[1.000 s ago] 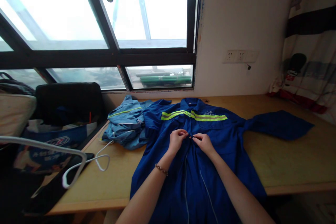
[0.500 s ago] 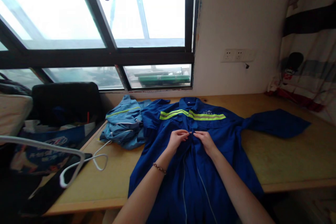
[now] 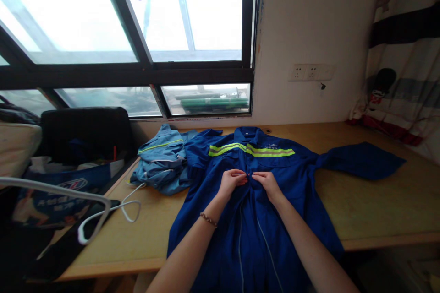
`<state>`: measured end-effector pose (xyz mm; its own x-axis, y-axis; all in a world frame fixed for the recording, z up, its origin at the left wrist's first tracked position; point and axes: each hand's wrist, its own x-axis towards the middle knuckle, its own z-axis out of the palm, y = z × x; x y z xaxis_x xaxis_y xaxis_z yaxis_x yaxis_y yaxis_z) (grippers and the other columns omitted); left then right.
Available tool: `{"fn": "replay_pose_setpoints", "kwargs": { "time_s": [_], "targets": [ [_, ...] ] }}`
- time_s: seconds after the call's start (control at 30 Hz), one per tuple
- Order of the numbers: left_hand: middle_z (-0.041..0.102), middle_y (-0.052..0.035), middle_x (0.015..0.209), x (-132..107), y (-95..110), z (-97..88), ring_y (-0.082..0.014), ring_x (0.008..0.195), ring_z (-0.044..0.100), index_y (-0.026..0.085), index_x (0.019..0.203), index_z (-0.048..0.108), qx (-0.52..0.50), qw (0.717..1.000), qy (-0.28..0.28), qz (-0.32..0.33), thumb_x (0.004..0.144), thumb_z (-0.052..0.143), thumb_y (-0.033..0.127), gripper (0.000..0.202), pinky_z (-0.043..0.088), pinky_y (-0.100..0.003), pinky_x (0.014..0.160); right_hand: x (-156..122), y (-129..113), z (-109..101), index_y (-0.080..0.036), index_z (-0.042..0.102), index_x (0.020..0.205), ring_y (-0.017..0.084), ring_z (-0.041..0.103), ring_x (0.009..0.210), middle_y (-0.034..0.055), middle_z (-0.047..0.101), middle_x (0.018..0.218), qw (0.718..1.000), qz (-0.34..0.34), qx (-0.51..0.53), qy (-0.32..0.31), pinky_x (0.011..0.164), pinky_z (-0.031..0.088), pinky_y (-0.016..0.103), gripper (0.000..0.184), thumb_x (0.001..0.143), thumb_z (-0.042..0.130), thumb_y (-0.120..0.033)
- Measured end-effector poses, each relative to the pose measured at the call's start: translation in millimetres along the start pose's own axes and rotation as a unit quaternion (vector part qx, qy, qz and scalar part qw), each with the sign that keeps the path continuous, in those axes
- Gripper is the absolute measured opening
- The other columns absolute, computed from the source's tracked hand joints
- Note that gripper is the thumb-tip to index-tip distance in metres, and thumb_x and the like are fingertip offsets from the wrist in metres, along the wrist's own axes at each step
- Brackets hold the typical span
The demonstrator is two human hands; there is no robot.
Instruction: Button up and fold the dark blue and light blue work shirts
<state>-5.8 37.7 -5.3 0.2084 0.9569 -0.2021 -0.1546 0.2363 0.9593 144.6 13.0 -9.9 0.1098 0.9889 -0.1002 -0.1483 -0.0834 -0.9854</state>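
Note:
A dark blue work jacket [image 3: 292,197] with yellow-and-grey reflective bands lies front up, its collar toward the wall and its lower part over the near table edge. At the middle of its front, below the bands, my left hand [image 3: 233,181] pinches the left side of the opening. Close beside it, my right hand [image 3: 264,182] pinches the other side, fingertips almost meeting those of the left. Whatever small fastener lies between the fingertips is too small to make out. Below the hands the front edges hang apart, each with a pale line.
A crumpled light blue garment [image 3: 161,160] lies left of the jacket on the wooden table [image 3: 371,206]. A white cable [image 3: 129,210] loops over the table's left side. Further left are a black chair [image 3: 85,128] and a printed bag [image 3: 62,201]. Behind stand a window and wall sockets [image 3: 311,72].
Almost nothing differs. My right fingertips have shifted very slightly to the left; both hands stay pinched at the same spot on the jacket front.

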Motion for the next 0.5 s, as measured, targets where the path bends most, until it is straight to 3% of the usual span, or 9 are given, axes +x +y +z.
{"fn": "replay_pose_setpoints", "kwargs": {
  "time_s": [0.13, 0.33, 0.5],
  "targets": [
    [0.066, -0.0085, 0.062, -0.1, 0.1, -1.0, -0.0173, 0.061, 0.064, 0.008, 0.072, 0.063, -0.005, 1.0, -0.003, 0.007, 0.054, 0.074, 0.025, 0.027, 0.051, -0.025, 0.059, -0.4, -1.8, 0.9, -0.013, 0.07, 0.078, 0.023, 0.064, 0.07, 0.0087, 0.069, 0.076, 0.999, -0.017, -0.026, 0.006, 0.069, 0.048, 0.035, 0.028, 0.056, 0.068, -0.03],
    [0.066, -0.0085, 0.061, 0.2, -1.0, -1.3, -0.0155, 0.058, 0.063, 0.007, 0.07, 0.065, -0.003, 1.0, 0.004, -0.002, 0.052, 0.075, 0.023, 0.026, 0.051, -0.023, 0.058, -0.3, -2.8, 0.8, -0.015, 0.071, 0.075, 0.025, 0.063, 0.077, 0.0083, 0.069, 0.079, 0.983, -0.114, -0.146, -0.004, 0.073, 0.047, 0.036, 0.024, 0.067, 0.058, -0.033],
    [0.066, -0.0084, 0.062, -1.1, -1.1, 1.0, -0.0152, 0.058, 0.062, 0.007, 0.07, 0.066, -0.004, 1.0, -0.001, -0.004, 0.052, 0.076, 0.024, 0.027, 0.051, -0.025, 0.061, -1.0, 0.7, 0.9, -0.014, 0.069, 0.077, 0.022, 0.064, 0.073, 0.0078, 0.069, 0.079, 0.971, -0.143, -0.191, -0.012, 0.069, 0.048, 0.031, 0.022, 0.068, 0.057, -0.03]
  ]
}}
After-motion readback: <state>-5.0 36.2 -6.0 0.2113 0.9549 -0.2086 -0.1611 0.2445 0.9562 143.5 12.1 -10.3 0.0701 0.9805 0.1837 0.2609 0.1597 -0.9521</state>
